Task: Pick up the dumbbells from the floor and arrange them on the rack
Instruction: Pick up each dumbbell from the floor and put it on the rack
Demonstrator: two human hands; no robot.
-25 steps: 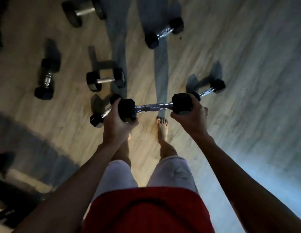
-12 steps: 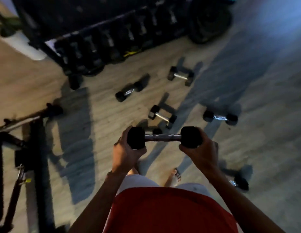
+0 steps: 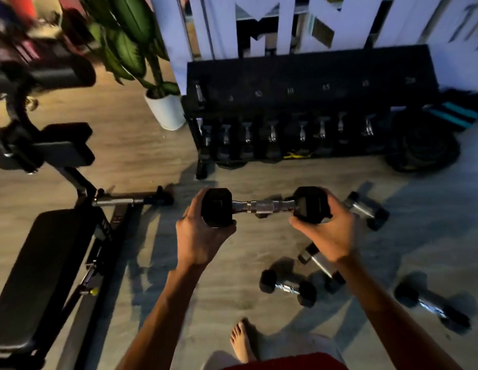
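Ahead, rack with lower-tier dumbbells (another dumbbell between left hand, right hand)

Home gym: dumbbell rack, weight bench

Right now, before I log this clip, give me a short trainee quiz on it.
1. True or false: the left hand and right hand each grip one black hexagonal head of the chrome-handled dumbbell.
2. Fill in: the white plant pot stands ___ of the black dumbbell rack.
3. The dumbbell is: A on the rack; B held above the wooden floor; C on a bench.
Key: 1 true; 2 left; 3 B.
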